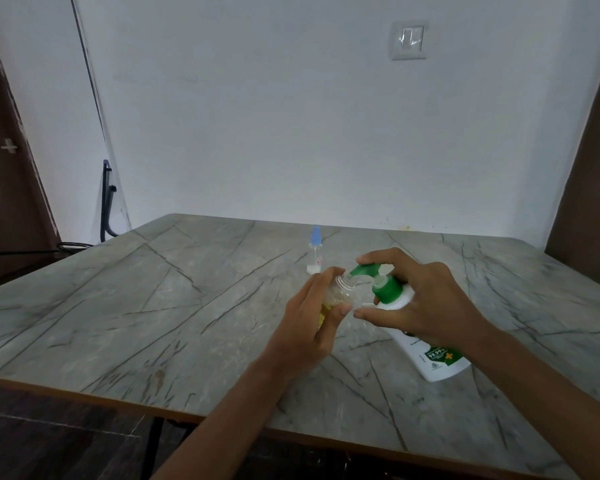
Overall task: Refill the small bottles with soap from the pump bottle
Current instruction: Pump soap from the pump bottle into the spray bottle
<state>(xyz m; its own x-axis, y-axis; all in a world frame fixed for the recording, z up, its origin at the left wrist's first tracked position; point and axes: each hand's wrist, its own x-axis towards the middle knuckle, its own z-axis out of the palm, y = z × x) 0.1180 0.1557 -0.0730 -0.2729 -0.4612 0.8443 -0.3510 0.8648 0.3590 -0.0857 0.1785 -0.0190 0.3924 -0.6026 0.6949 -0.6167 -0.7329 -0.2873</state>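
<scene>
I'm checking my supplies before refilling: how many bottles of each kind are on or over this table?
Small bottles: 2, the open bottle held by the left hand and the blue-capped bottle standing behind.
Pump bottles: 1, the pump bottle gripped by the right hand.
Total: 3

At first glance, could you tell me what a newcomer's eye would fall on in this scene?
The two hands at the middle of the table: the left hand grips an open small clear bottle, and the right hand holds the tilted white pump bottle, its green nozzle at that bottle's mouth. Behind them stands a blue-capped small bottle.
</scene>
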